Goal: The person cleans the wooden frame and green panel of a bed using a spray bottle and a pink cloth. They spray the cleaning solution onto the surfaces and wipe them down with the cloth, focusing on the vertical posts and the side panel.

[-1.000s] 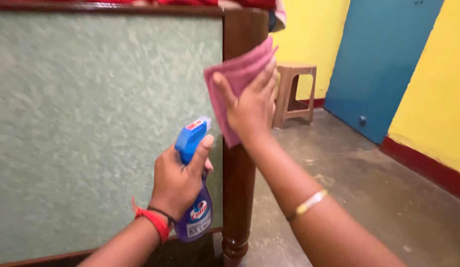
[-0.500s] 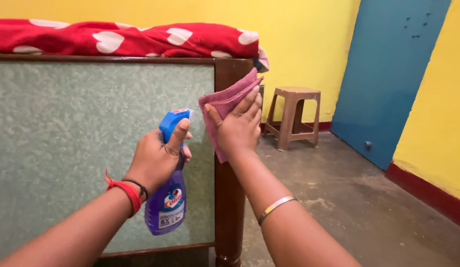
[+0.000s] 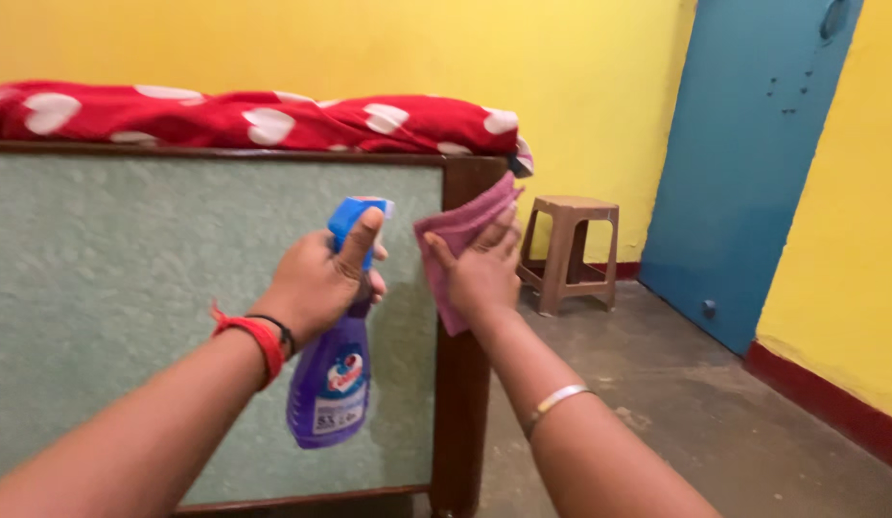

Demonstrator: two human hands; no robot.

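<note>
My left hand [image 3: 321,278] grips a purple spray bottle [image 3: 333,384] with a blue trigger head, held upright in front of a green textured panel [image 3: 149,307]. My right hand [image 3: 480,273] presses a pink cloth [image 3: 456,235] flat against the dark wooden post [image 3: 460,403] at the panel's right edge, near its top. The bottle's nozzle points toward the cloth. A red band and a dark thread circle my left wrist, a metal bangle my right forearm.
A red blanket with white hearts [image 3: 254,120] lies along the panel's top. A brown plastic stool [image 3: 571,249] stands by the yellow wall. A blue door [image 3: 743,163] is at the right. The floor [image 3: 676,403] is bare grey concrete.
The view has tilted up and pulled back, showing the blanket and the wall. Both hands now sit lower in view, the cloth still on the post's upper part.
</note>
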